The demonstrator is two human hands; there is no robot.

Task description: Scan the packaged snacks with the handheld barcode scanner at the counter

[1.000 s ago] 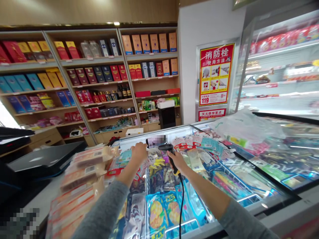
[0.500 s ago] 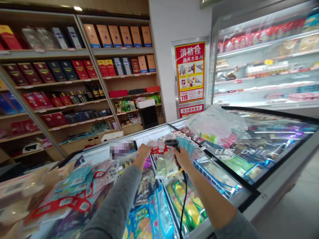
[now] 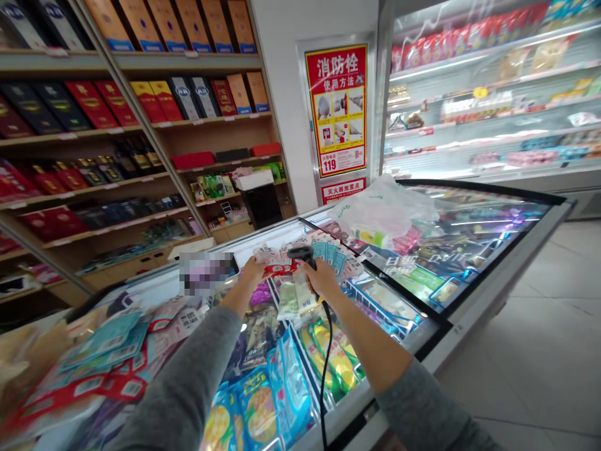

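Observation:
My right hand (image 3: 323, 280) is wrapped round a black handheld barcode scanner (image 3: 301, 253), its head pointing over a row of small packets. A black cable (image 3: 323, 369) runs down from its handle. At the left end of the row, my left hand (image 3: 252, 272) has its fingers bent on the edge of a red packet (image 3: 280, 269); its fingertips are partly hidden. Turquoise packets (image 3: 332, 255) lie fanned out to the right of the scanner. All of these packets rest on top of a glass-lidded chest freezer (image 3: 436, 338).
Frozen goods in blue bags (image 3: 288, 376) and yellow-green bags (image 3: 333, 354) fill the freezer below. More turquoise packets (image 3: 106, 341) lie piled at left. A white plastic bag (image 3: 385, 210) sits on the far glass. Shelves of boxes and a lit fridge (image 3: 469, 138) stand behind.
The view has turned right and a little down, so the scene sits further left and higher. Both hands stay at the packet row, the right one still holding the scanner.

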